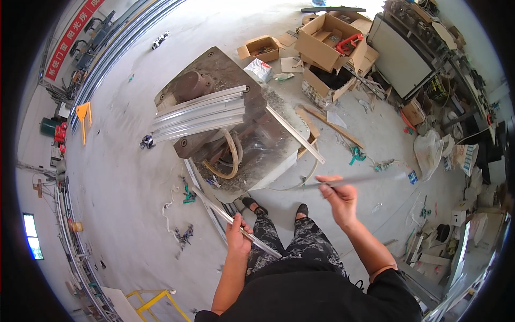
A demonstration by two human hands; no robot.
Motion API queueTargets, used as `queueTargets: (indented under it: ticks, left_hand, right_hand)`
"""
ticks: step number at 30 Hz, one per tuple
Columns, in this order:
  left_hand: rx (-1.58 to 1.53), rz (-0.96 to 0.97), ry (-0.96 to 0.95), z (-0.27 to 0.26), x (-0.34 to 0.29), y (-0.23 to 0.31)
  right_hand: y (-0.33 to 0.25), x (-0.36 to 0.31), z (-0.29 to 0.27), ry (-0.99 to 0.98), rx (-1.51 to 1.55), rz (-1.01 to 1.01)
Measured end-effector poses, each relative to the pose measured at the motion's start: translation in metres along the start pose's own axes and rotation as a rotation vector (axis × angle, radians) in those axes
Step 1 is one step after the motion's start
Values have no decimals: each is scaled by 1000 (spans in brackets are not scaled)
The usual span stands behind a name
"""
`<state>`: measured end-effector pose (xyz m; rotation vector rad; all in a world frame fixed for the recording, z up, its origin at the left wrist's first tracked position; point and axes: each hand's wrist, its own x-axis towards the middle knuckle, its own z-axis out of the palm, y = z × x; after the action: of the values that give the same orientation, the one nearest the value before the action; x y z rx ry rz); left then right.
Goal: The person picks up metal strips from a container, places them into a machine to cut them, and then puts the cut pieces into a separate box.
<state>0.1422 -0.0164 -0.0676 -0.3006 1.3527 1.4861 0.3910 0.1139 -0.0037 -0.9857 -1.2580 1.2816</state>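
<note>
My left hand is closed round a long, pale metal profile, which slants from beside the machine's base down to my lap. Off to the right, my right hand pinches a thin, greyish strip that is smeared by motion, so its exact kind cannot be told. In front of me stands a dusty brown machine with a bent hose on it. Several silver metal profiles lie side by side across its top. Another pale profile leans over its right side.
Opened cardboard boxes and a larger carton holding a red tool stand beyond the machine. A wooden strip and green scraps litter the floor. Left are a yellow stand and long profiles.
</note>
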Motion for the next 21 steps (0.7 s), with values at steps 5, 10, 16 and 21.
queueTargets:
  ticks: [5, 10, 16, 21]
  left_hand:
    - [30, -33, -36, 8, -5, -5]
    - [43, -28, -23, 0, -12, -4]
    - [-8, 23, 15, -16, -15, -2]
    - [-61, 39, 39, -23, -15, -4]
  right_hand:
    - [24, 2, 34, -510, 490, 182]
    - [43, -1, 54, -775, 659, 781]
    - [70, -25, 56, -585, 545, 1167]
    - [70, -40, 48, -424, -13, 666]
